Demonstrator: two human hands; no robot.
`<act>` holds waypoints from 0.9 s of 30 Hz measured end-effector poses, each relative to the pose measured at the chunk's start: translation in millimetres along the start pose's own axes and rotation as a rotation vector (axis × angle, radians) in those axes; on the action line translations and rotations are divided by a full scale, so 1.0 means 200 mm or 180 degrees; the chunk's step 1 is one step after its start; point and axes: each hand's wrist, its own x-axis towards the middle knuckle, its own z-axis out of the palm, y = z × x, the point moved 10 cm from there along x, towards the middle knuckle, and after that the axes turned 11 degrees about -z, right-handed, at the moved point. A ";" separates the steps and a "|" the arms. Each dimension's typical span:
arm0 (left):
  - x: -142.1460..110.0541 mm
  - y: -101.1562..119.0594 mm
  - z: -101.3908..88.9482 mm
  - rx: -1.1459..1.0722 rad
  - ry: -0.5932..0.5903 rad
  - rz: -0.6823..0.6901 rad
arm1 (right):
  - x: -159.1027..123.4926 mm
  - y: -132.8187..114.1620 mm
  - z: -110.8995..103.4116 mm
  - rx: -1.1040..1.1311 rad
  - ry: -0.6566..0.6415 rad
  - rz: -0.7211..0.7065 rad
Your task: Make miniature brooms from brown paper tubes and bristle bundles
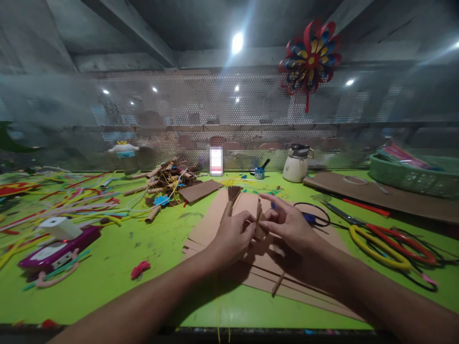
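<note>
My left hand is closed around a rolled brown paper piece with a fringed top that sticks up above the fingers. My right hand pinches a narrow strip of brown paper between the two hands, its other fingers stretched out. Both hands hover over a stack of brown paper sheets lying on the green table. A thin brown stick lies on the sheets below my right wrist.
Yellow and red scissors and black-handled scissors lie to the right. A pile of brown paper rolls is behind left. Coloured strips, a purple device, a white jar and a green basket stand around.
</note>
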 end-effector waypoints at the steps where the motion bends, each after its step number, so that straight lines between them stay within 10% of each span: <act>1: 0.00 0.00 0.00 0.0015 -0.0009 0.0013 | 0.00 0.00 0.00 -0.0005 0.0030 0.0010; 20: 0.04 -0.09 0.10 -0.1490 -0.0591 -0.0538 | 0.00 0.04 -0.02 -0.0223 0.0032 0.0054; 27: 0.03 -0.08 0.05 -0.0921 -0.0329 -0.0534 | -0.01 0.01 0.02 -0.0097 -0.0021 0.0092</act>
